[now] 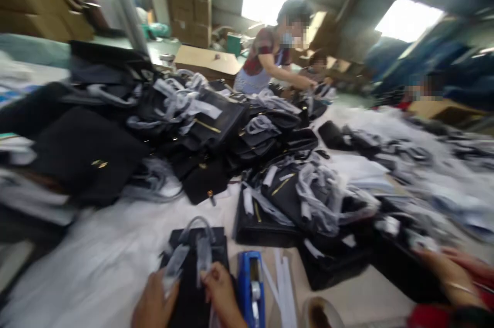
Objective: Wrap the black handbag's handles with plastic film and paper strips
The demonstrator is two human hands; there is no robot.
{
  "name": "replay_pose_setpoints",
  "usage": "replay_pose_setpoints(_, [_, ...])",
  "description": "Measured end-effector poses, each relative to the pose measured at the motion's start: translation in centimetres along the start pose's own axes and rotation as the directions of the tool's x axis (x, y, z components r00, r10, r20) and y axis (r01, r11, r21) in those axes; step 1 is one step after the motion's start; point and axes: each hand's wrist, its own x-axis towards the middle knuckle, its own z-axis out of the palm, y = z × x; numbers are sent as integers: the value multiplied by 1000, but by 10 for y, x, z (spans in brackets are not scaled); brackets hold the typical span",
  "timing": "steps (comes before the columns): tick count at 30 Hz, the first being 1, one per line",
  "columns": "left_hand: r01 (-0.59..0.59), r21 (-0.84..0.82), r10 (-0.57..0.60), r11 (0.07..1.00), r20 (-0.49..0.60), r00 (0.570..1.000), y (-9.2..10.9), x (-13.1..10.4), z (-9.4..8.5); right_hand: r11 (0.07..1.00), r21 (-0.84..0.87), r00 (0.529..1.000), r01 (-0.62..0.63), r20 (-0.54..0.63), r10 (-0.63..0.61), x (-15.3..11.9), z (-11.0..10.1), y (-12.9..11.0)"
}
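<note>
In the head view, a black handbag [187,302] lies at the near edge of the table [270,258], a little left of the middle, between the person's two hands. Its dark body looks flat and plain, and its plastic-wrapped handle [196,221] arches up at the far end in a pale grey loop. Both legs of the handle come down toward the near side, sleeved in cloudy, wrinkled film; motion blur hides the finer detail.

The left hand [154,299] reaches in from the near left, thumb on the right and fingers on the left, closed around the lower end of the left leg. The right hand [219,287] comes from the near right, angled leftward across the bag's right edge, its thumb and forefinger pinched together on the lower end of the right leg.

Just right of the right hand stands a blue tape dispenser [244,292], with white paper strips [286,289] beside it. Farther off, black bags [208,122] with wrapped straps lie heaped.
</note>
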Motion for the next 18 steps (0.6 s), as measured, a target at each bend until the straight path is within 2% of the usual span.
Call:
replay_pose_setpoints(2, [-139,-10,139,990,-18,990,-21,1,4,1000,12,998,-16,59,15,7,1,15])
replay_pose_setpoints(4, [-142,10,143,990,-38,989,-34,-1,3,999,18,992,-30,120,28,14,-1,26])
replay_pose_setpoints(7, [-125,1,125,992,-82,989,-40,-7,0,999,18,986,-43,161,39,16,-5,31])
replay_pose_setpoints(11, [-218,-31,216,975,-72,974,-49,-10,5,999,17,988,-36,150,33,14,-7,31])
replay_pose_setpoints(15, [-226,10,226,974,-56,973,-68,-5,19,999,13,990,-40,137,38,14,-4,31])
replay_pose_setpoints(18, [-223,-12,223,975,-42,974,-73,-2,20,999,14,990,-43,135,41,14,-4,30])
